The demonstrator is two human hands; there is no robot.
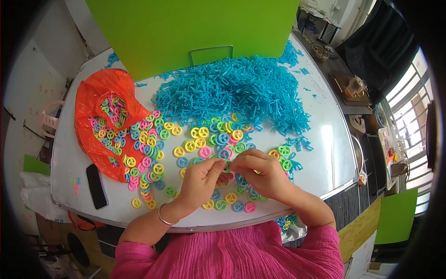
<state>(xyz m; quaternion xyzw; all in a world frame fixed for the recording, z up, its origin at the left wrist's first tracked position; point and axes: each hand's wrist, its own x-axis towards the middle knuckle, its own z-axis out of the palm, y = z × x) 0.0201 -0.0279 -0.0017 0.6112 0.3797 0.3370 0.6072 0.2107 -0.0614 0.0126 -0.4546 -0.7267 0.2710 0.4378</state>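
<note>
The left hand (197, 181) and right hand (262, 169) meet at the fingertips, both closed in a pinch on what looks to me like a green wheel (227, 166), mostly hidden. I see them above the white table (320, 160), among loose colored wheels (231, 198), with blue plastic pieces (223, 88) heaped beyond and a red bag (87, 123) to the left.

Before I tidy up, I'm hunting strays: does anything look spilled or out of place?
Possibly the red bag: it slumps open at left, and small colored wheels trail from its mouth onto the table, as if spilled.
</note>
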